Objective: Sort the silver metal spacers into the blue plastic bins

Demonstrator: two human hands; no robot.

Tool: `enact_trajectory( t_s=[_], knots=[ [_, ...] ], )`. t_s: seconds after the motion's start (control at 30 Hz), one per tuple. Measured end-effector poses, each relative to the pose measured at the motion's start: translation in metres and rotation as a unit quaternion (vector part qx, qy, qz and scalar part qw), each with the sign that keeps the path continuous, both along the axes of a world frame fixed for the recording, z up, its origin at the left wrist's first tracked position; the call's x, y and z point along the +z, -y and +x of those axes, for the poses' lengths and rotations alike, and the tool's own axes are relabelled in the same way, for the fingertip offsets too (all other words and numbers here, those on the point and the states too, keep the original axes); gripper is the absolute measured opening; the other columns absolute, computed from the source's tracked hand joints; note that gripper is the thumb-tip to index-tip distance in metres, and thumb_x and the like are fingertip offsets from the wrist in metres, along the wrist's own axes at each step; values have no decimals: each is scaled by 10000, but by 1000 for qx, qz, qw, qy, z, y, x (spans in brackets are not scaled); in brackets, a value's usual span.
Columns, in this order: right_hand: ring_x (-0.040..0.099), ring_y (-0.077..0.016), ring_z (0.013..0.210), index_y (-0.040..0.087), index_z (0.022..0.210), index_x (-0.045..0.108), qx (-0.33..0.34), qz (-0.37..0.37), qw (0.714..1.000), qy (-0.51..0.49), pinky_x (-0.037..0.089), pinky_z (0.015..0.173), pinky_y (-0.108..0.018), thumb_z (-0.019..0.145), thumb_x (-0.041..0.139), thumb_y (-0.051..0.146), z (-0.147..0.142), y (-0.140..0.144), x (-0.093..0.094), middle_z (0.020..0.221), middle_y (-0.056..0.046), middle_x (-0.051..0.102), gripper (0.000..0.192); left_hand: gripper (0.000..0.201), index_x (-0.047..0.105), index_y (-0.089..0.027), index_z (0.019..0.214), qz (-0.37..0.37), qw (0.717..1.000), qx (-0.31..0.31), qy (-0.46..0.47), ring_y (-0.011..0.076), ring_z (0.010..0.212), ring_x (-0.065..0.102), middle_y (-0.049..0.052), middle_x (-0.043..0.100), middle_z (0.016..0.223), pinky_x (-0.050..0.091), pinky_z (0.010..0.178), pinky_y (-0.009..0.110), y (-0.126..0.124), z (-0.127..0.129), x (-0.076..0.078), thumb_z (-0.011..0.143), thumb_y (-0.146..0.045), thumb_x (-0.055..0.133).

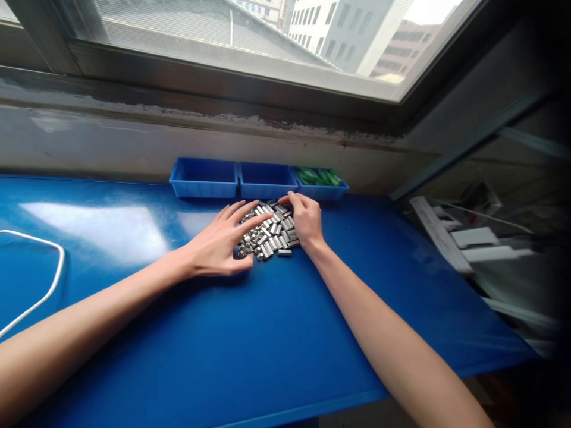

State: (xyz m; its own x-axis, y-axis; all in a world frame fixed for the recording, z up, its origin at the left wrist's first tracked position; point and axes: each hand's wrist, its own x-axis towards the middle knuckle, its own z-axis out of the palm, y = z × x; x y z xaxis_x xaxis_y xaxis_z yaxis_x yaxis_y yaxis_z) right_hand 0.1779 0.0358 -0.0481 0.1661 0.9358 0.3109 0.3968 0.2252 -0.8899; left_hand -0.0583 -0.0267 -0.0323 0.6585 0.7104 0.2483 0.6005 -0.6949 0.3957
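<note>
Corralling a heap of small metal pieces (270, 230) appeared to be the step in hand, judged from how both hands bracketed the pile on the blue table (267, 345).

Item, left hand (220, 244): lay flat, palm down, fingers (250, 221) spread and stretched out, their tips resting across the near-left part of the heap. Nothing was pinched or lifted; the hand merely pressed or swept.

Item, right hand (306, 219): cupped loosely against the heap's other flank, fingers curled toward the far edge of the pile. Whether a single piece sat between thumb and forefinger could not be told; no grasp was plainly visible.

Item, metal pieces: short, silvery, oblong, some seemingly cylindrical; piled between the two hands, with one stray lying just beside the right wrist.

Item, three blue bins just beyond the fingertips, set side by side: the left bin (203, 178) and middle bin (266, 180) showed no contents from this angle; the right bin (322, 184) held green parts (319, 176).

Item, white cable (42, 273): looped well apart from the left forearm.

Judgement on the next move: it would call for closing the fingers on one piece or a small cluster, which demands a finer pinch than the flat pose here; loose pieces could easily scatter across the smooth surface.
</note>
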Motion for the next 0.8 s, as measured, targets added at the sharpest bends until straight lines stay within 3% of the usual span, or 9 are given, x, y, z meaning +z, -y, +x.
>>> enact_trajectory(
  t_s=[0.23, 0.33, 0.47, 0.6, 0.67, 0.8],
  knots=[
    [708, -243, 884, 229, 756, 769, 0, 0, 1000, 5, 475, 863, -359, 965, 553, 524, 0, 0, 0, 857, -27, 807, 422, 976, 335, -300, 1703, 34, 999, -6, -15, 446, 1654, 190, 148, 198, 1796, 192, 1335, 666, -9, 4, -1, 888, -686, 709],
    [704, -240, 869, 229, 757, 769, 2, 0, 1000, 4, 474, 841, -357, 969, 553, 523, 1, 0, 0, 852, -25, 805, 422, 1021, 354, -289, 1696, 18, 1000, 3, -6, 430, 1641, 239, 161, 265, 1774, 268, 1325, 629, -19, -4, -3, 863, -761, 711],
    [706, -242, 876, 230, 760, 768, 1, 5, 1000, 23, 488, 863, -361, 979, 551, 521, 0, 2, 1, 850, -25, 804, 424, 937, 437, -301, 1651, -5, 1000, 21, 23, 400, 1580, 369, 154, 371, 1724, 358, 1289, 593, -31, -19, -8, 880, -769, 694],
    [727, -256, 948, 240, 875, 792, 46, 24, 996, 78, 519, 896, -373, 980, 582, 487, -4, 7, 5, 957, -27, 827, 342, 919, 550, -288, 1574, 23, 997, 51, 44, 394, 1474, 474, 163, 494, 1613, 405, 1251, 573, -34, -23, -11, 829, -795, 731],
    [731, -271, 1030, 241, 932, 798, 60, 56, 990, 118, 524, 965, -394, 972, 615, 450, -6, 10, 6, 1042, -44, 833, 281, 899, 606, -268, 1524, 47, 995, 78, 47, 372, 1344, 570, 162, 573, 1483, 480, 1176, 529, -32, -22, -10, 821, -818, 717],
    [722, -283, 1118, 234, 938, 794, 55, 121, 978, 161, 518, 1036, -423, 986, 618, 397, -8, 13, 7, 1073, -73, 830, 245, 815, 675, -235, 1415, 72, 986, 147, 16, 288, 998, 689, 125, 635, 1260, 577, 864, 390, -28, -24, -7, 850, -822, 677]
  ],
)
